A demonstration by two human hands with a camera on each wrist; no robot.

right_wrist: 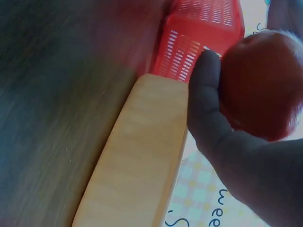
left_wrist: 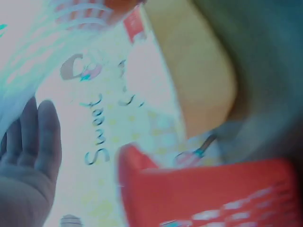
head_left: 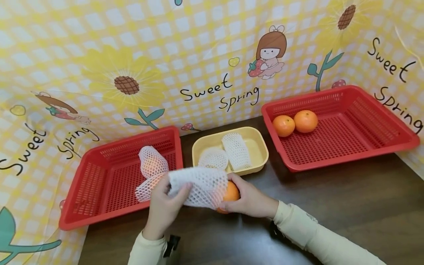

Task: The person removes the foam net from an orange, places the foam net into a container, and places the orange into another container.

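Observation:
Over the table, a white foam net sleeve (head_left: pixel 200 186) stretches between both hands. My left hand (head_left: pixel 163 209) holds its left end, with the thumb laid across the mesh. An orange (head_left: pixel 233 191) is partly inside the sleeve's right end, and my right hand (head_left: pixel 250 198) grips its bare side. Close up in the right wrist view, the thumb curves beside the orange (right_wrist: pixel 260 87). The left wrist view catches the left fingers (left_wrist: pixel 47 137) below the blurred mesh; their tips are partly hidden by it.
Left, a red basket (head_left: pixel 99 151) contains two net-covered fruits (head_left: pixel 154 163). A yellow bin (head_left: pixel 258 147) in the middle bears white foam nets (head_left: pixel 236 149). Two bare oranges (head_left: pixel 305 121) sit in the right red basket (head_left: pixel 347 158). A patterned cloth (head_left: pixel 205 48) rises behind the dark table (head_left: pixel 331 209).

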